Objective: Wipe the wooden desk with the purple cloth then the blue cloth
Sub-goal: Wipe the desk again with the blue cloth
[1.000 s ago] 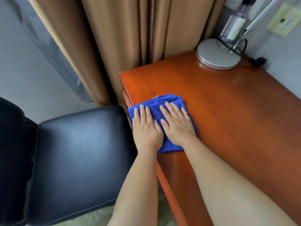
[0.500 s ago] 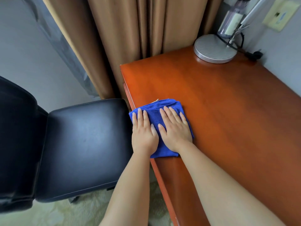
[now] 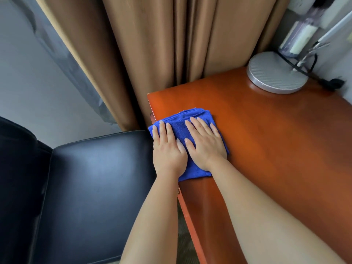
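Head view: blue cloth (image 3: pixel 198 119), folded, lies at the desk (image 3: pixel 266 140) front-left corner, overhanging the left edge a little. Left hand (image 3: pixel 168 149) and right hand (image 3: pixel 206 143) press it flat, fingers straight, nothing gripped.

Procedure, as judged: keep both palms flat w/ even pressure; run overlapping strokes along the front edge, then toward the back; stop short of the lamp base (image 3: pixel 276 73) at the back edge.

Not visible: purple cloth; desk right end, cut off; items behind the lamp base blurred.
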`<state>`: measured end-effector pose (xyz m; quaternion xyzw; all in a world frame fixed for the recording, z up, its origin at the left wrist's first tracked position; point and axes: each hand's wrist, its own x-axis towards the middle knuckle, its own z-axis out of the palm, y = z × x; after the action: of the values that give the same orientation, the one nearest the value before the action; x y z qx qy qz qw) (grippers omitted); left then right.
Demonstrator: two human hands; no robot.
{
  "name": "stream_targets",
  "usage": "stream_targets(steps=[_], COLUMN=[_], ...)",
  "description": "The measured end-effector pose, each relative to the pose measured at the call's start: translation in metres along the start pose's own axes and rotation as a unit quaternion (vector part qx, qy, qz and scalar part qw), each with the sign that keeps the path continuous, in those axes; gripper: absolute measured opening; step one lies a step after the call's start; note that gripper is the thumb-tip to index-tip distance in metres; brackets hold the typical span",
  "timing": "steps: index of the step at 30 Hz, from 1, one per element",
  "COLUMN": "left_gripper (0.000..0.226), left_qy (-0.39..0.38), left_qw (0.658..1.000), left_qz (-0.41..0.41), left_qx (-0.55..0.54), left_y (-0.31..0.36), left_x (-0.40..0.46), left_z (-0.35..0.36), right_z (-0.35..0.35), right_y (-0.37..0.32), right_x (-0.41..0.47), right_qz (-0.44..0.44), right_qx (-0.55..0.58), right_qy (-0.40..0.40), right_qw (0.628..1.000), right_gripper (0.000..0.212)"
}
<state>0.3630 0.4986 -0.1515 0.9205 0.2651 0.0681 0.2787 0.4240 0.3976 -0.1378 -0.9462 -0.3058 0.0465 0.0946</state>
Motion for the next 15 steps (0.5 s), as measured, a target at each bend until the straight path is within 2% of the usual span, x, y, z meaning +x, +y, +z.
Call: stream_targets(steps=[5, 7, 11, 15], left_gripper=[0.058, 0.066, 0.083, 0.081], left_qy=[0.003, 0.012, 0.032, 0.047], left_qw=[1.000, 1.000, 0.999, 0.998], left_qz=[0.009, 0.018, 0.030, 0.028], left_qx=[0.009, 0.017, 0.023, 0.023], left_y=[-0.004, -0.006, -0.008, -0.012], left_x=[0.039, 0.052, 0.077, 0.106], left_z=[-0.005, -0.006, -0.008, -0.008], right_z=[-0.002, -0.003, -0.003, -0.003], right_y=[-0.005, -0.007, -0.010, -0.012], right_x=[0.038, 0.051, 0.077, 0.106], right_qz=[0.009, 0.015, 0.013, 0.013], right_qx=[0.006, 0.008, 0.008, 0.001], right_qy=[-0.004, -0.003, 0.004, 0.008], right_qw=[1.000, 1.000, 1.000, 1.000], right_gripper=[0.056, 0.058, 0.076, 0.079])
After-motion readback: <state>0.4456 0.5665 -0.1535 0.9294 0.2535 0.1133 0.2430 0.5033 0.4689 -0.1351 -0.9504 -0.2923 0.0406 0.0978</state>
